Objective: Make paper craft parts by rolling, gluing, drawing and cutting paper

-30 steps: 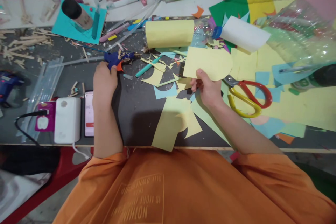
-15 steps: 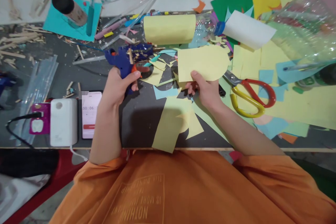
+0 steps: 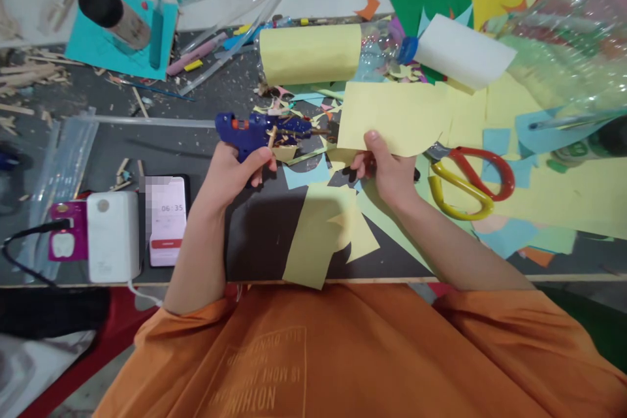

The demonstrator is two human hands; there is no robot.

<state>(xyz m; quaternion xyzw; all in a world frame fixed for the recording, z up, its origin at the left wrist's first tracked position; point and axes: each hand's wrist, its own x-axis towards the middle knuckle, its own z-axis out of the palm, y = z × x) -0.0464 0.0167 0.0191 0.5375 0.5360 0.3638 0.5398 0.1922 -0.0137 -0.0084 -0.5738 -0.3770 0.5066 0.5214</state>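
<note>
My left hand (image 3: 240,170) is closed round the handle of a blue hot glue gun (image 3: 255,129), its nozzle pointing right. A long clear glue stick (image 3: 157,121) sticks out of the gun's back end. Between thumb and fingers, my right hand (image 3: 392,166) grips a pale yellow paper piece (image 3: 386,111). The nozzle tip is close to the paper's left edge; whether they touch I cannot tell. Behind the paper lies a plastic bottle (image 3: 379,49) with a blue cap, wrapped in a yellow paper band (image 3: 308,52). Scissors (image 3: 465,179) with red and yellow handles lie right of my right hand.
A phone (image 3: 168,222) showing a timer and a white power bank (image 3: 113,235) lie at the left. Several glue sticks (image 3: 61,170) are near them. Paper scraps (image 3: 318,228) cover the middle and right. A dark-capped bottle (image 3: 112,13) stands at back left.
The glue gun has turned level and moved right, its nozzle now near the paper's left edge. The yellow paper in my right hand has shifted slightly right.
</note>
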